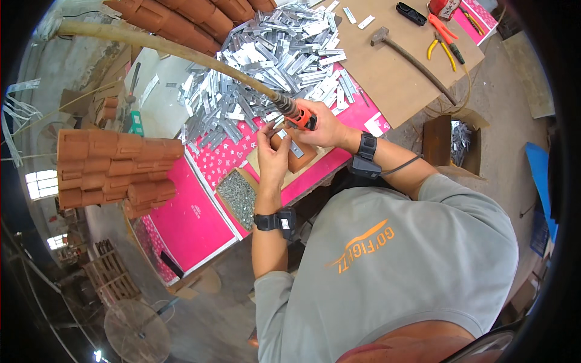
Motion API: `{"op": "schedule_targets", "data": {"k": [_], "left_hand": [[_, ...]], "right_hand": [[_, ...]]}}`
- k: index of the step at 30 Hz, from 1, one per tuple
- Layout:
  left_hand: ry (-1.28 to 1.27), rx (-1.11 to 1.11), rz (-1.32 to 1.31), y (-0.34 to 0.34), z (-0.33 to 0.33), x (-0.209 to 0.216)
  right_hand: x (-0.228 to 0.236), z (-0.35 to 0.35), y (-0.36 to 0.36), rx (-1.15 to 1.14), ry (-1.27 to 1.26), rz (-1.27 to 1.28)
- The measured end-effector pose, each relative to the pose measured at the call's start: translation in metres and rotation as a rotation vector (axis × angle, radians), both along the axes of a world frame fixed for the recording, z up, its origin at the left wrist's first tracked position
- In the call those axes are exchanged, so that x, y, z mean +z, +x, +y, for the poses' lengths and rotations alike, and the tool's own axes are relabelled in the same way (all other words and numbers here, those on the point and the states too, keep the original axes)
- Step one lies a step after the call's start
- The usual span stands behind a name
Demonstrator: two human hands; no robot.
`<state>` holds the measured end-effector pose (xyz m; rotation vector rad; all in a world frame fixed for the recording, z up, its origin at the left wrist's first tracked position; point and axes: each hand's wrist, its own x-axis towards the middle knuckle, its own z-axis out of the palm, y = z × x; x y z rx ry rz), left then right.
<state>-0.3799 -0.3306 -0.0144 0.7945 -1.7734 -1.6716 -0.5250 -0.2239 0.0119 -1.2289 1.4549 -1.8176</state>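
My right hand is wrapped round an orange-and-black power screwdriver, whose tip is hidden by my hands. Under it, a reddish-brown clay-coloured block lies on a pale board at the table's front edge. A silver metal plate with holes rests on top of the block. My left hand is at the block's left side, fingers bent and closed near the screwdriver's front end. What they pinch is too small to make out. Close by my left wrist stands a shallow box of small screws.
A big heap of silver metal plates covers the table beyond my hands. Stacked clay-coloured pieces stand left. A long pole slants across from the upper left. A hammer and yellow-handled pliers lie right, above an open carton.
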Motion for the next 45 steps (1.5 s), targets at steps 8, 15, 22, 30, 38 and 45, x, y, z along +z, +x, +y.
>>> {"op": "schedule_targets", "data": {"k": [8,15,22,30,38,45], "left_hand": [[0.062,-0.07,-0.137,0.008,0.003,0.008],[-0.211,0.18,-0.148,0.055,-0.013,0.018],[-0.914,0.38,-0.909,0.121,-0.002,0.047],[-0.632,0.297,-0.943,0.148,-0.012,0.037],[-0.651,0.349,-0.816,0.153,-0.011,0.028],[-0.529,0.434,-0.722,0.156,-0.01,0.025]], "right_hand": [[-0.003,0.001,-0.001,0.057,0.084,-0.082],[-0.005,-0.001,0.0,0.019,0.001,-0.052],[-0.005,-0.004,-0.003,0.012,0.002,-0.007],[-0.007,-0.005,-0.001,0.041,0.025,-0.016],[-0.004,0.001,-0.003,0.088,0.095,-0.107],[-0.006,-0.002,-0.002,0.085,0.125,-0.068]]}}
